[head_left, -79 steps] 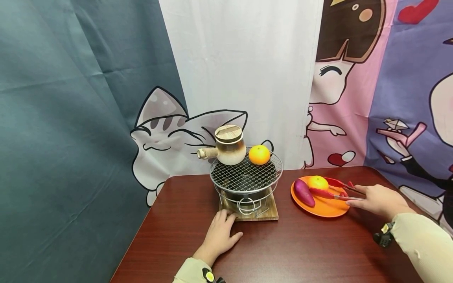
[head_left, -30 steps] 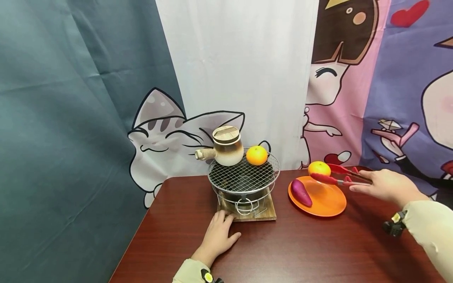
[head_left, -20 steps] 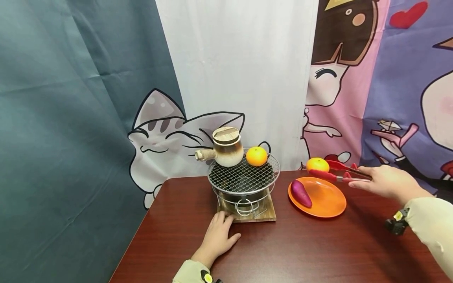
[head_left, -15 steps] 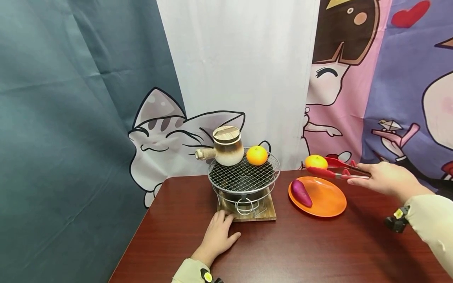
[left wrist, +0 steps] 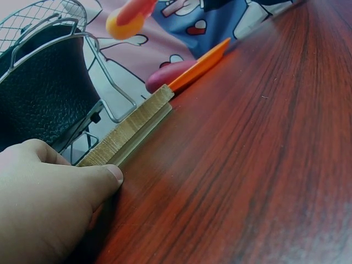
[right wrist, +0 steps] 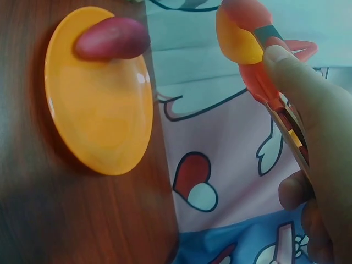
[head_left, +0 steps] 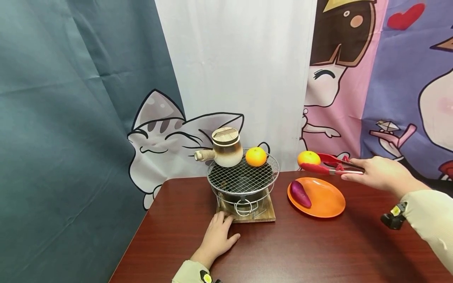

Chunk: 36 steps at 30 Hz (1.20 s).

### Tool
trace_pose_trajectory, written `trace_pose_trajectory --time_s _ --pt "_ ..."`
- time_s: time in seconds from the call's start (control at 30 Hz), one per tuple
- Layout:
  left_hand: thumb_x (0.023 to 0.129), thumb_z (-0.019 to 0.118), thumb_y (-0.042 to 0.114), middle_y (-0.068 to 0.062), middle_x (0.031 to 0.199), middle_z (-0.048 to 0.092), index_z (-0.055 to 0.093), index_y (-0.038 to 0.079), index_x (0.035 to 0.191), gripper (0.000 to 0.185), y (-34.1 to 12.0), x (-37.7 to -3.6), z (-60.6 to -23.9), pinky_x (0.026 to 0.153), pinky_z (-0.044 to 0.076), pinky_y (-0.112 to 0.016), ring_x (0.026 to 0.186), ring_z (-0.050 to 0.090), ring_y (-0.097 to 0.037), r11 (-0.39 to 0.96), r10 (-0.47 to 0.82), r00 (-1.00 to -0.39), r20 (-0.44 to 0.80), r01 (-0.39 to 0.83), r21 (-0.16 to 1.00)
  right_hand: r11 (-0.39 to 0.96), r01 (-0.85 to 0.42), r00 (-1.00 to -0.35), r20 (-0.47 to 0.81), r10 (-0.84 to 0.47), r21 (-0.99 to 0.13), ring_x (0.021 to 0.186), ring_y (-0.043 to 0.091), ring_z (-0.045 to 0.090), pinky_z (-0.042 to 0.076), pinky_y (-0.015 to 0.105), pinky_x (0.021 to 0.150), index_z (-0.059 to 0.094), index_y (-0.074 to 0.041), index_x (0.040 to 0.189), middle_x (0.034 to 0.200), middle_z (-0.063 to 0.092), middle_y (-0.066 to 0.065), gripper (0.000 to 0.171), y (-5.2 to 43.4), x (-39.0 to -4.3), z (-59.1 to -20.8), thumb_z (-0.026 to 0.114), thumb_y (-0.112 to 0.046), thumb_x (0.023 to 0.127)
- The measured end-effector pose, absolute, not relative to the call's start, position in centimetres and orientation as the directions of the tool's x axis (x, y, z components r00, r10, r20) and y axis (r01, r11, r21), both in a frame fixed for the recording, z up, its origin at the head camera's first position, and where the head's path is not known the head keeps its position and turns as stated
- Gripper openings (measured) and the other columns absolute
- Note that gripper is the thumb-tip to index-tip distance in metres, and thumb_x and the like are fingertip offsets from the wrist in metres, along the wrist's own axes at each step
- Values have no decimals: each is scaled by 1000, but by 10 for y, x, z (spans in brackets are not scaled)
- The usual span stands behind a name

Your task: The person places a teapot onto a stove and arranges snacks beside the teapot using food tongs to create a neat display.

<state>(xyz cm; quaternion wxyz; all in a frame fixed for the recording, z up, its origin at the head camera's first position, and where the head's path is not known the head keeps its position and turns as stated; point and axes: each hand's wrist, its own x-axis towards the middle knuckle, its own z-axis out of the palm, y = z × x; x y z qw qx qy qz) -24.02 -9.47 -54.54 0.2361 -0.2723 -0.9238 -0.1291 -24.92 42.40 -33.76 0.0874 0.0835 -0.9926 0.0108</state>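
Gripping red tongs (head_left: 329, 165), the right hand (head_left: 376, 173) lifts a round, glossy orange (head_left: 308, 158).

Round orange fruit (head_left: 308, 157), clamped between the tips of red tongs (head_left: 330, 164), right of frame centre. It hangs in the air above the far rim of the orange plate (head_left: 327, 204).

**Light and picture quality**

Even, bright, diffuse light; no hard glare. Soft shadows under the grill (head_left: 243, 173) and beside the left hand (head_left: 216, 239). Head view sharp near the grill, backdrop bowed toward the edges. Left wrist view: table (left wrist: 264, 165) sheen, near corner blurred. Right wrist view: plate (right wrist: 102, 93) soft, right hand (right wrist: 316, 137) out of focus.
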Motion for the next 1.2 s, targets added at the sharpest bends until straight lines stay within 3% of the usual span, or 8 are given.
trace_pose_trajectory --time_s 0.3,0.53,1.2 --pt "81 78 44 -6 120 52 63 15 125 56 -95 -239 -544 98 44 -44 112 50 -26 822 436 -751 497 557 120 980 -200 -962 189 -196 -2 82 34 66 54 59 65 54 -7 145 102 70 27 101 410 -250 -328 53 -84 80" --pt "80 78 45 -6 119 52 63 15 125 56 -95 -239 -544 98 44 -44 111 51 -26 820 438 -745 503 560 116 977 -212 -957 204 -207 -4 88 37 67 53 60 68 56 -7 143 107 69 29 97 401 -249 -321 55 -82 81" --pt "80 79 44 -5 118 51 63 15 124 55 -95 -239 -545 97 45 -44 111 51 -26 818 442 -734 516 566 105 949 -309 -919 240 -313 54 76 30 68 54 54 65 62 -10 139 90 73 17 86 365 -243 -300 61 -76 83"
